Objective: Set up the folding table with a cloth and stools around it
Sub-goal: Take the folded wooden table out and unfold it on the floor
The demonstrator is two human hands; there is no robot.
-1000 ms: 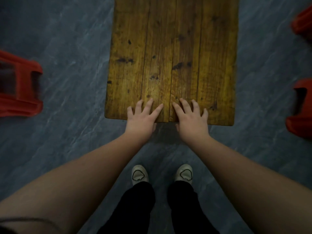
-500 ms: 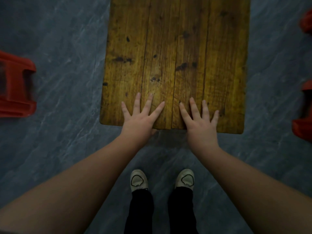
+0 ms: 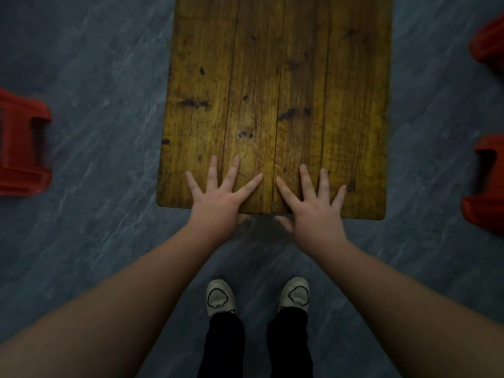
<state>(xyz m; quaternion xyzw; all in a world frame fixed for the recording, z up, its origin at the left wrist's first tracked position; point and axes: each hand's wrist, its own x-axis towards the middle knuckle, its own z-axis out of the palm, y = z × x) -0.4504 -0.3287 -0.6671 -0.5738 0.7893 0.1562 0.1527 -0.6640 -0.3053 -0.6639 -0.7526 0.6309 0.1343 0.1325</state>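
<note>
A wooden folding table (image 3: 278, 77) with a plank top stands in front of me, its near edge just above my feet. My left hand (image 3: 218, 197) lies flat on the near edge, fingers spread, thumb below the edge. My right hand (image 3: 313, 205) rests flat beside it, fingers spread too, thumb under the edge. A red plastic stool (image 3: 21, 148) lies on its side on the floor at the left. Two more red stools (image 3: 485, 186) (image 3: 491, 42) show at the right border. No cloth is in view.
Grey marbled floor (image 3: 95, 105) surrounds the table on both sides. My feet in pale shoes (image 3: 219, 297) stand close to the table's near edge.
Both hands slid farther onto the tabletop and their fingers spread wider. The table has come a little closer to me in the view.
</note>
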